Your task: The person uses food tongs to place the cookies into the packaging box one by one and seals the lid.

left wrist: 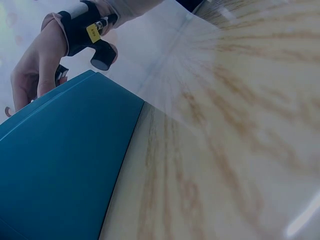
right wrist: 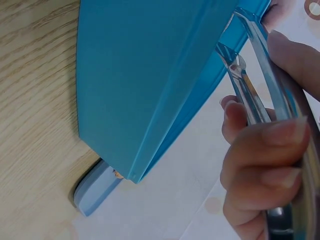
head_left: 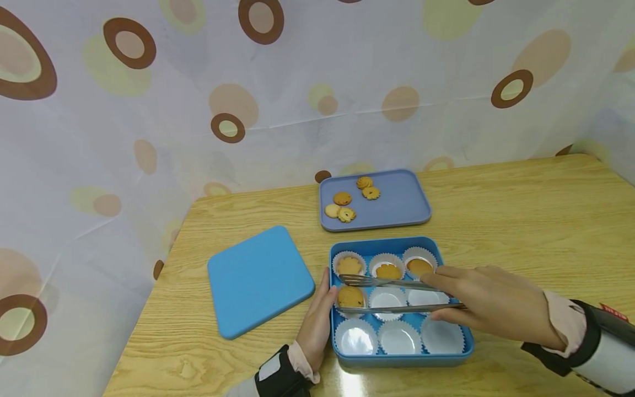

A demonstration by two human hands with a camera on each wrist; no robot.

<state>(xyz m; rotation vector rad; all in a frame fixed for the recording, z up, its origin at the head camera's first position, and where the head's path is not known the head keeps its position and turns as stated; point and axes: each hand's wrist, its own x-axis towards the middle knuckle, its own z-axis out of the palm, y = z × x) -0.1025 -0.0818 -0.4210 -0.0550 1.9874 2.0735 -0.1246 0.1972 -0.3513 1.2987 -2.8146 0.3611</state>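
Metal tongs [head_left: 397, 283] are held in my right hand [head_left: 491, 303], thumb on one arm and fingers curled round the other in the right wrist view. Their arms stand apart over the blue box [head_left: 404, 361], tips at either side of a round cookie [head_left: 350, 296] in the left cup of the middle row. Beside the box's left wall, my left hand [head_left: 315, 322] rests with straight fingers against it. White paper cups [head_left: 399, 337] line the box in three rows. Each back-row cup holds a cookie [head_left: 349, 266]; the front-row cups show bare bottoms.
Behind the box lies a blue-grey tray [head_left: 397, 204] with several cookies [head_left: 342, 198] toward its left side. A flat blue lid [head_left: 260, 281] lies left of the box. A patterned curtain [head_left: 297, 82] hangs along the wooden table's [head_left: 521, 220] back edge.
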